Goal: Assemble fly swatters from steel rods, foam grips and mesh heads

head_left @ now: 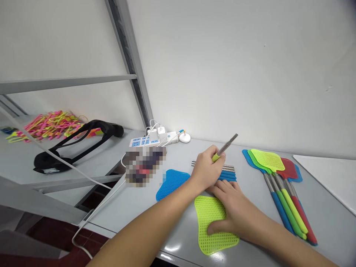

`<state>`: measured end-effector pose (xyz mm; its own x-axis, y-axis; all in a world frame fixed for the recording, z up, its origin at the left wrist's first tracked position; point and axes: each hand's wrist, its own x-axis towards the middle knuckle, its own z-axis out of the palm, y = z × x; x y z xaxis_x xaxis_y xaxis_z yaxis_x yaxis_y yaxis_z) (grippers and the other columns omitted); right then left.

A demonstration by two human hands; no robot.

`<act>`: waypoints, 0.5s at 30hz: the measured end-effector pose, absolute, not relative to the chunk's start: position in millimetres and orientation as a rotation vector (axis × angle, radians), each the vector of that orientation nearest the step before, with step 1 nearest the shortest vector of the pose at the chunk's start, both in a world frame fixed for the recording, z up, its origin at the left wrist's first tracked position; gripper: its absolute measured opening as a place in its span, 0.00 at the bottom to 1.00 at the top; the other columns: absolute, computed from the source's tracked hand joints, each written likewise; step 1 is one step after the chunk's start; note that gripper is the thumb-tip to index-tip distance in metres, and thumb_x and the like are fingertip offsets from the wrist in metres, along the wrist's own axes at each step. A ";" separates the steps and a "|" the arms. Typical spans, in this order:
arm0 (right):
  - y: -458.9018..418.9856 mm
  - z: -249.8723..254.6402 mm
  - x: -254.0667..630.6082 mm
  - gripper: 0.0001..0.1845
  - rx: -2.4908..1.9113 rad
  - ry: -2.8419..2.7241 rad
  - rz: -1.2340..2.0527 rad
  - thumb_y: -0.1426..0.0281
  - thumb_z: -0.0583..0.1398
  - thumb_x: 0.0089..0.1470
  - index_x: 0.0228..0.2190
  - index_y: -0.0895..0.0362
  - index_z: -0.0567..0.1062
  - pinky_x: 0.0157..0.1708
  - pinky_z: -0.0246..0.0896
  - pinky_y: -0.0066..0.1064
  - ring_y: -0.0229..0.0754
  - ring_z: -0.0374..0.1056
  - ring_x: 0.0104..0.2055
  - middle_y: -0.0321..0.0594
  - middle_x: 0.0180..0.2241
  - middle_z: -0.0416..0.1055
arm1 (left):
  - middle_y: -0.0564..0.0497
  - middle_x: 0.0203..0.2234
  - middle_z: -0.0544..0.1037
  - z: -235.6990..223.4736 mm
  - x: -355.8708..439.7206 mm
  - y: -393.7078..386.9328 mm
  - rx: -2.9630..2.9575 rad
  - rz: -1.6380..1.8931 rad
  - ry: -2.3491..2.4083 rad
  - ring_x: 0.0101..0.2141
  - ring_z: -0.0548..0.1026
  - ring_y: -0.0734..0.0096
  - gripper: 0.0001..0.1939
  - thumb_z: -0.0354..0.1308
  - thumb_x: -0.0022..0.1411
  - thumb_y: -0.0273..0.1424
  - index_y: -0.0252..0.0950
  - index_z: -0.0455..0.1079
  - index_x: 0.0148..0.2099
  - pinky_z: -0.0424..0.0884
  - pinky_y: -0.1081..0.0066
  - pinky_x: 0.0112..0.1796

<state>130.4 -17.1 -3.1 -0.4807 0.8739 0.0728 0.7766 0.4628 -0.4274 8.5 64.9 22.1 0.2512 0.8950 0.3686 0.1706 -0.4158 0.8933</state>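
My left hand (207, 168) is closed round a fly-swatter handle (226, 146) with a yellow-green grip and a metal rod that points up and to the right. My right hand (230, 207) lies flat with fingers spread on a loose yellow-green mesh swatter head (210, 237) near the table's front edge. A blue mesh head (171, 181) lies to the left of my left hand. Several loose handles with blue grips (226, 172) lie just behind my hands.
Several finished swatters in blue, green and red (278, 167) lie at the right. A power strip with chargers (151, 139) sits by the wall. On the shelf at left are a black strap (72, 144) and coloured bands (51, 122). A white sheet (328, 174) is far right.
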 end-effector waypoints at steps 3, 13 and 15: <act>-17.3 -4.1 133.4 0.37 -1.493 -2.370 0.601 0.50 0.72 0.31 0.43 0.53 0.73 0.43 0.61 0.46 0.53 0.63 0.43 0.42 0.41 0.71 | 0.61 0.18 0.54 21.9 9.7 61.9 1.783 1.182 0.979 0.22 0.55 0.75 0.16 0.50 0.65 0.37 0.39 0.52 0.27 0.52 0.73 0.25; -19.5 37.0 190.1 0.14 -1.408 -1.566 1.141 0.57 0.65 0.49 0.34 0.52 0.76 0.21 0.67 0.34 0.45 0.71 0.26 0.37 0.27 0.74 | 0.60 0.19 0.56 25.4 10.7 60.7 1.721 1.152 0.976 0.22 0.54 0.75 0.17 0.51 0.65 0.44 0.39 0.56 0.29 0.52 0.73 0.25; -12.0 40.8 216.2 0.17 -1.322 -1.155 0.988 0.58 0.65 0.50 0.39 0.54 0.76 0.22 0.70 0.38 0.50 0.73 0.28 0.43 0.30 0.77 | 0.60 0.19 0.58 25.9 12.9 55.6 1.676 1.115 0.947 0.23 0.56 0.75 0.18 0.52 0.65 0.46 0.39 0.59 0.30 0.53 0.73 0.26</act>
<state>216.2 -12.0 40.8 0.1862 0.9808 0.0580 0.0949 0.0408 -0.9946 12.9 55.6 25.9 0.3048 0.9136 0.2691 0.1180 -0.3166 0.9412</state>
